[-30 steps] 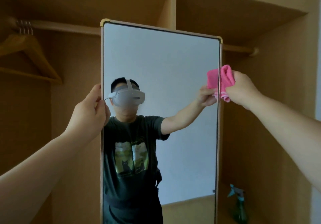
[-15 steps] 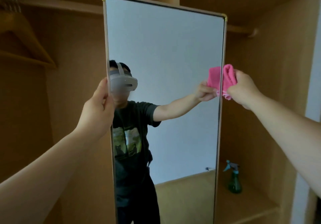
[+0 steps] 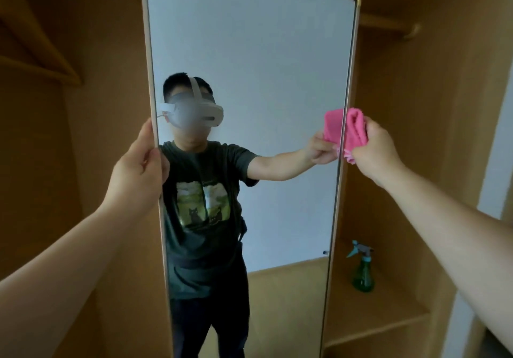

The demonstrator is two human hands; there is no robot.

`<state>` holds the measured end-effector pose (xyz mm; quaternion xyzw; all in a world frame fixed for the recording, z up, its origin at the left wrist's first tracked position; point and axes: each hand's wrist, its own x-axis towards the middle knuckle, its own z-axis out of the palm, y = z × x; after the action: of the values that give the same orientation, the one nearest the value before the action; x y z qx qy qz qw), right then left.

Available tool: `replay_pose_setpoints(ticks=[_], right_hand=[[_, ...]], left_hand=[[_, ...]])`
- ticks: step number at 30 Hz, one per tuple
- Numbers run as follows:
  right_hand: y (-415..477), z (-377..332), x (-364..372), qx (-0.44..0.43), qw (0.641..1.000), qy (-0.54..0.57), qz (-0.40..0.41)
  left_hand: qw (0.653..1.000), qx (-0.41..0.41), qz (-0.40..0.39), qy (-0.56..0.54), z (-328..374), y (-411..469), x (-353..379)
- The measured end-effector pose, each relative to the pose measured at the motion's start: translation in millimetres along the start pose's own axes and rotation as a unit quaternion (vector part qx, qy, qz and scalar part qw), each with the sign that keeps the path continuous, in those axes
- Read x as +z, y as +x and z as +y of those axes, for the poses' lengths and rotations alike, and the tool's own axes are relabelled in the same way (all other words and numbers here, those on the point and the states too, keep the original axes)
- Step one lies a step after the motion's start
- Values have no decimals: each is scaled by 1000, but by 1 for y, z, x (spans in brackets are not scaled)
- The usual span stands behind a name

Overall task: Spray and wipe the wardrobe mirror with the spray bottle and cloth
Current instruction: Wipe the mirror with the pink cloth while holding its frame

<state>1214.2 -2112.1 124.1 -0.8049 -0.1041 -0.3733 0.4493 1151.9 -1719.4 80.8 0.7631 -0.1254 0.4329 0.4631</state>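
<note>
The tall wardrobe mirror (image 3: 277, 52) with a pale frame fills the middle of the view. My left hand (image 3: 137, 174) grips its left edge at about mid height. My right hand (image 3: 374, 148) holds a folded pink cloth (image 3: 356, 131) pressed against the mirror's right edge. The glass reflects a person in a dark T-shirt with a headset and the cloth. A green spray bottle (image 3: 362, 270) with a light blue trigger stands upright on the wooden shelf (image 3: 388, 313) at the lower right, away from both hands.
The open wooden wardrobe surrounds the mirror. A hanging rail (image 3: 388, 26) runs behind its upper right corner. A wooden hanger (image 3: 36, 52) hangs in the dim left compartment. A white door edge (image 3: 497, 163) shows at the far right.
The view has tilted downward, so the mirror top has left the frame and the shelf with the bottle shows fully. My right hand with the cloth has slid down the right edge.
</note>
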Motion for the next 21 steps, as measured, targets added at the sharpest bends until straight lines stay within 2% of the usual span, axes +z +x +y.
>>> replay_pose_setpoints(ticks=[7,21], right_hand=[[-12,15,6,-16,1000,17,1],[-46,41,16,-3,999,19,-29]], left_hand=[[1000,-20,12,11,-15,-15,7],[999,-47,-21,11,-41,-37,7]])
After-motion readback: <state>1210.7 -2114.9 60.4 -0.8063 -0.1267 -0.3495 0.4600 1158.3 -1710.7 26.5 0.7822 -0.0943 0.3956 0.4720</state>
